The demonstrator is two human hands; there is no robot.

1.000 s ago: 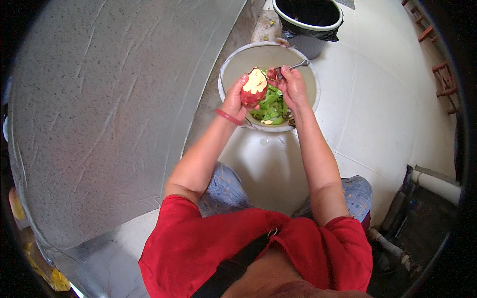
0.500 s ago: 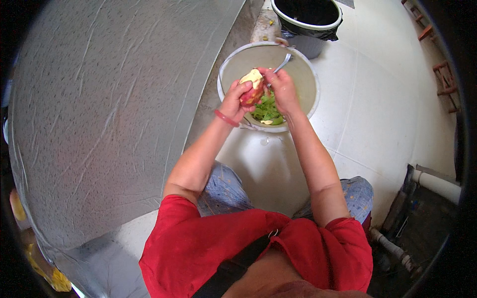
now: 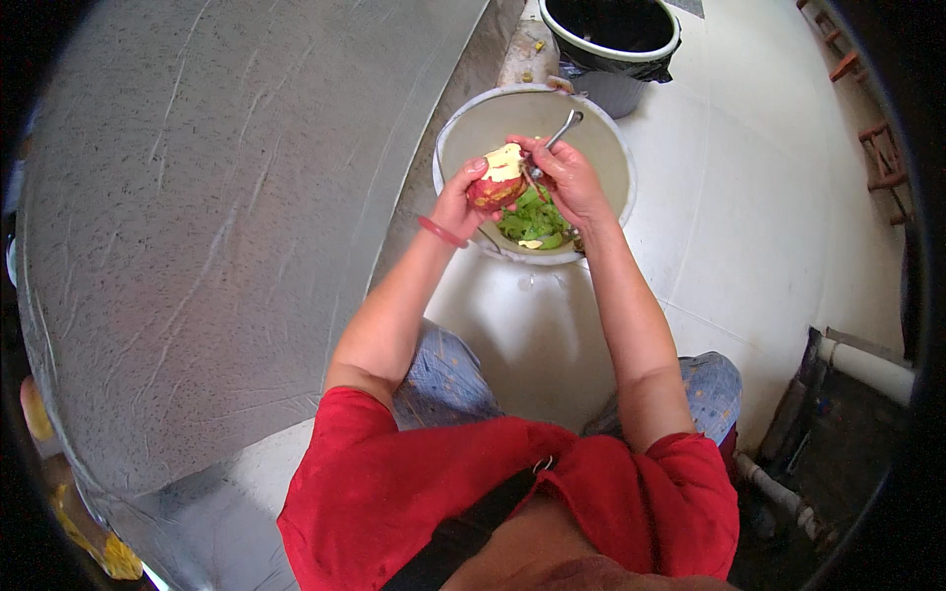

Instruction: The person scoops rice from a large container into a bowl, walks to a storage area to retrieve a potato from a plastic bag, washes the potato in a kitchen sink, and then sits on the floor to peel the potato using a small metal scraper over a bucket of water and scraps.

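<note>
In my left hand (image 3: pixel 457 204) is a red-skinned sweet potato (image 3: pixel 499 191), partly bared to pale yellow flesh at its far end. My left fingers wrap its near side, the thumb lying on top. My right hand (image 3: pixel 574 184) grips a metal peeler (image 3: pixel 566 128), its handle end sticking up and away; the blade end is mostly hidden by the fingers, close against the sweet potato. Thin dark strips hang below the right fingers. Both hands are over a pale bucket (image 3: pixel 611 148), which has green leafy scraps (image 3: pixel 532 223) and a pale yellow piece in the bottom.
Beyond the bucket stands a bin (image 3: pixel 616 94) lined with a black bag. A grey sheet-covered surface (image 3: pixel 217 217) fills the left side. Wooden stools (image 3: pixel 880 158) are at the far right, and a white pipe (image 3: pixel 867 369) runs by a dark recess on the right.
The peeler's handle has swung more upright and slightly toward the far side. More pale flesh shows on the sweet potato, and my left hand has shifted slightly left.
</note>
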